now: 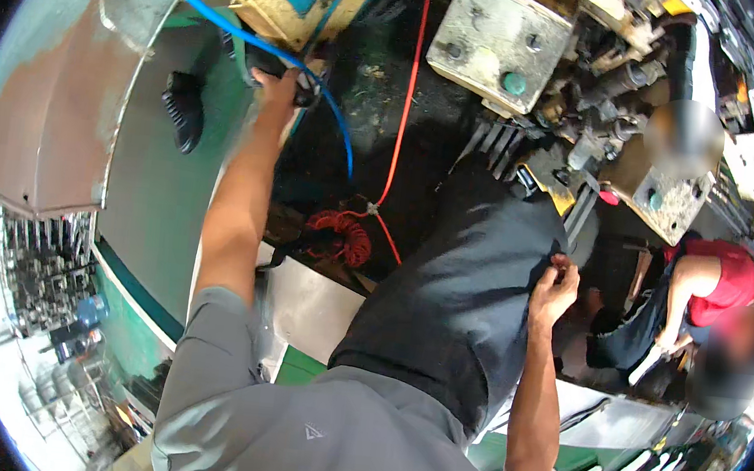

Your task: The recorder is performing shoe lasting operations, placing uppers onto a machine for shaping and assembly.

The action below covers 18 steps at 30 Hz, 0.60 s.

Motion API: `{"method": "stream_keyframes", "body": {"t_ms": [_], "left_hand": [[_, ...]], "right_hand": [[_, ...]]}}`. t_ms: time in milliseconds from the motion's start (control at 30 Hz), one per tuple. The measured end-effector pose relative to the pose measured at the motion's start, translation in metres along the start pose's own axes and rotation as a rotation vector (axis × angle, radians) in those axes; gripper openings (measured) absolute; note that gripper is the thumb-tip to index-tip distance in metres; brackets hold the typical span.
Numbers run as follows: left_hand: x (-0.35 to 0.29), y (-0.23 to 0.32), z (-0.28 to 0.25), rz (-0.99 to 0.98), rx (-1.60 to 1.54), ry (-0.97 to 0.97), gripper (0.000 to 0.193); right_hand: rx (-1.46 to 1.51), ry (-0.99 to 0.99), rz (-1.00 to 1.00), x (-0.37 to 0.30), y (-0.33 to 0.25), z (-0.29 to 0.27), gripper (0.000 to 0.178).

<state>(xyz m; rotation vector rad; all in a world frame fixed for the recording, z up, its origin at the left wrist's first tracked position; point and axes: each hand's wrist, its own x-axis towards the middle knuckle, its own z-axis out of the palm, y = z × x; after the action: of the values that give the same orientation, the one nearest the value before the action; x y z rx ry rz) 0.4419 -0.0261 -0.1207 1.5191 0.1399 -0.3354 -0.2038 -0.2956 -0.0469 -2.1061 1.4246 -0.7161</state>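
Note:
My left hand (278, 87) reaches far forward, past the edge of a grey-green bench. Its fingers are closed at a dark object (304, 96), which the hand partly covers, so I cannot make out its kind. On the bench, to the left of that hand, lies a black shoe (183, 112). A blue hose (224, 28) runs just above my left fingers. My right hand (555, 293) is beside my right thigh in black trousers (454, 288). Its fingers are curled with the tips together, and whatever may be between them is too small to tell.
A red hose (403, 120) hangs down to a red coiled hose (340, 237) between my knees and the bench. Ahead stands a worn grey machine box (502, 43) with a green button. To the right a person in a red shirt (727, 278) sits bent forward, holding a pale strip.

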Motion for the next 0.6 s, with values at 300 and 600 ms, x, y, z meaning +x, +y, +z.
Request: {"method": "stream_keyframes", "body": {"t_ms": [300, 600], "left_hand": [[-0.049, 0.043, -0.039, 0.017, 0.300, -0.065, 0.037], [-0.241, 0.095, 0.196, 0.462, 0.521, -0.671, 0.048]], "right_hand": [[0.054, 0.032, -0.081, -0.006, -0.014, 0.008, 0.016], [0.106, 0.088, -0.100, 0.000, -0.008, 0.005, 0.017]]}}
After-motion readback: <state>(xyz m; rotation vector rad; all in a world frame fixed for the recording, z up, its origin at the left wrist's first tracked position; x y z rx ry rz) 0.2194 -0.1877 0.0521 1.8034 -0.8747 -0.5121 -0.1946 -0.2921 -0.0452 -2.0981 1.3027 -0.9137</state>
